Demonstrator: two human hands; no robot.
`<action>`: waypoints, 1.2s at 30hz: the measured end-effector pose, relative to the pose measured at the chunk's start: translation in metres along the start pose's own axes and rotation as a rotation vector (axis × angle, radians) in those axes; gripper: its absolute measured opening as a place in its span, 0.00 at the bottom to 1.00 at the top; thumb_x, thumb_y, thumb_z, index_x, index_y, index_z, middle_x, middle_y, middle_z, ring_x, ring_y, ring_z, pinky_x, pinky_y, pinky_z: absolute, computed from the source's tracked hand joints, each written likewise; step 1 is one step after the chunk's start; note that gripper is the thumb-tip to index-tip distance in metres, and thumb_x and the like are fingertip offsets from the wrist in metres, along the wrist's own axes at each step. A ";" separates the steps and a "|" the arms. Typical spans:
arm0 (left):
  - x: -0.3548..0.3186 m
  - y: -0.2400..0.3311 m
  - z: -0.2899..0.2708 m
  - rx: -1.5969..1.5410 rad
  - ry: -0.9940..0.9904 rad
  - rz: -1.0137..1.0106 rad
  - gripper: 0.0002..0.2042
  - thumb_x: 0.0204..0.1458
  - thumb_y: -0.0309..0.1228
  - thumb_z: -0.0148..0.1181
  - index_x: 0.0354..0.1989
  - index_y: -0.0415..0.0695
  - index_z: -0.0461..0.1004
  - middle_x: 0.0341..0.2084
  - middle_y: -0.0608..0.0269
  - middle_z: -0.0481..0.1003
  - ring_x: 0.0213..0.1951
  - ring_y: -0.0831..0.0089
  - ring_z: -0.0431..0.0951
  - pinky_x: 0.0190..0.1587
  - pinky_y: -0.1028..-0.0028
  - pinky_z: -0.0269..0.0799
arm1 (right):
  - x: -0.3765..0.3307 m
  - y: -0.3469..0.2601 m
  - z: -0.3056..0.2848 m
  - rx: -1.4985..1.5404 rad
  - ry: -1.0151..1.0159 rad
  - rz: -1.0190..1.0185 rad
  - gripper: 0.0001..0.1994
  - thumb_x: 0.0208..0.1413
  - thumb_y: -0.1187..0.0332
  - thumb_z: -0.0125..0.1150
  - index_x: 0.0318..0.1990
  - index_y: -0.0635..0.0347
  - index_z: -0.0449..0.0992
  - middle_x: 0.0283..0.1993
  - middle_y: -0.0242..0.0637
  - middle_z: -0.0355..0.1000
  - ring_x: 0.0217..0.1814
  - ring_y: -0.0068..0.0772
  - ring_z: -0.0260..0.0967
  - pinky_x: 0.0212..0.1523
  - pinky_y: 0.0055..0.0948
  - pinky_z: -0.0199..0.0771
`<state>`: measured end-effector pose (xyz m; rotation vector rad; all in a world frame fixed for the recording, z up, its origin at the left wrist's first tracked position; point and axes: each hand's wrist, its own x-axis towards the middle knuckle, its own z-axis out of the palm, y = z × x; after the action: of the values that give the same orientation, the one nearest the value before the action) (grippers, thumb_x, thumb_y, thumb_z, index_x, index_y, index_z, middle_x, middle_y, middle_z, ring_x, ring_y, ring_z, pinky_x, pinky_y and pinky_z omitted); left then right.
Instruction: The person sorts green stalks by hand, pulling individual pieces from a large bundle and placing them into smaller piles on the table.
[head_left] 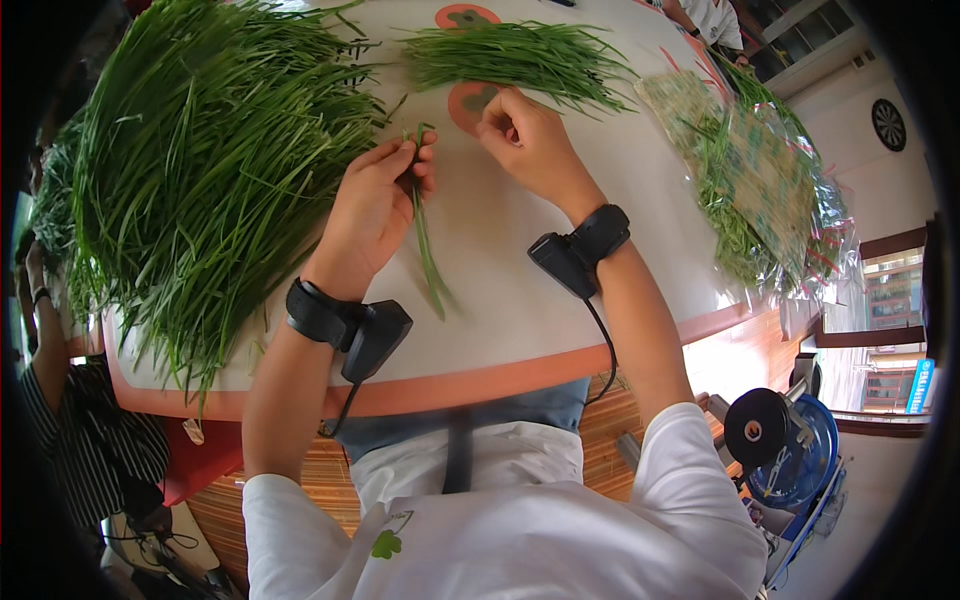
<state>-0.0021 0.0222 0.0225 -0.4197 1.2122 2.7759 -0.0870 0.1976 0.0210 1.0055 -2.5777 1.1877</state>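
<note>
Green chive stalk [425, 235] is pinched between thumb and fingertips of the left hand [372, 215], its top just under the pinch and its tail trailing down over the white desk [520, 290]; the right hand [530, 140] is curled shut close by, though what its grip holds I cannot tell. Judging from this, a light pinch near the top should keep the stalk from bruising. Beyond lie the big unsorted chive heap [210, 170] at left and a small neat bunch [515, 58] ahead.

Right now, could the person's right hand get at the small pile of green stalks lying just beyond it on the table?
Probably yes. The right hand sits just short of the small pile of green stalks, with only bare table between them. The left hand holds a few stalks off to the side.
</note>
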 end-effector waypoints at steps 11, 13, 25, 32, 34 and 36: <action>0.008 0.002 -0.011 -0.018 -0.028 0.107 0.12 0.63 0.36 0.49 0.38 0.38 0.70 0.27 0.71 0.62 0.28 0.78 0.58 0.32 0.77 0.58 | -0.009 -0.049 0.013 0.372 -0.223 -0.042 0.08 0.48 0.70 0.61 0.28 0.64 0.69 0.26 0.36 0.69 0.26 0.28 0.65 0.30 0.27 0.67; 0.011 -0.002 -0.015 -0.029 -0.043 0.182 0.11 0.63 0.36 0.48 0.38 0.39 0.69 0.28 0.69 0.66 0.31 0.78 0.63 0.36 0.78 0.62 | -0.008 -0.049 0.011 0.332 -0.284 -0.077 0.07 0.48 0.71 0.61 0.29 0.64 0.69 0.28 0.36 0.70 0.28 0.30 0.66 0.31 0.28 0.68; 0.007 -0.003 -0.008 -0.154 -0.036 0.123 0.12 0.66 0.35 0.43 0.43 0.38 0.67 0.24 0.72 0.59 0.25 0.80 0.55 0.30 0.78 0.56 | 0.004 0.001 0.020 -0.090 0.154 -0.225 0.07 0.53 0.74 0.58 0.39 0.62 0.72 0.48 0.42 0.69 0.46 0.45 0.68 0.45 0.36 0.69; 0.006 -0.006 -0.004 -0.027 -0.147 0.005 0.10 0.65 0.31 0.43 0.47 0.37 0.66 0.30 0.71 0.65 0.27 0.82 0.59 0.29 0.80 0.57 | 0.028 0.037 0.011 -0.318 0.164 -0.100 0.18 0.53 0.76 0.55 0.53 0.62 0.68 0.50 0.44 0.69 0.52 0.52 0.66 0.50 0.42 0.69; 0.005 -0.007 -0.006 -0.025 -0.166 -0.029 0.10 0.65 0.30 0.42 0.47 0.38 0.66 0.31 0.70 0.66 0.27 0.82 0.60 0.28 0.81 0.57 | 0.028 0.034 0.013 -0.356 0.134 -0.102 0.17 0.53 0.76 0.56 0.51 0.61 0.69 0.47 0.43 0.70 0.50 0.51 0.67 0.48 0.43 0.69; 0.002 -0.003 -0.002 -0.014 -0.165 -0.090 0.10 0.65 0.30 0.42 0.48 0.38 0.65 0.29 0.71 0.65 0.25 0.83 0.58 0.25 0.82 0.54 | 0.027 0.036 0.011 -0.414 0.122 -0.101 0.12 0.53 0.74 0.58 0.46 0.60 0.73 0.40 0.44 0.70 0.41 0.50 0.68 0.42 0.41 0.69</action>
<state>-0.0028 0.0230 0.0186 -0.2341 1.1087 2.6833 -0.1282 0.1921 0.0008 0.9224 -2.4938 0.6285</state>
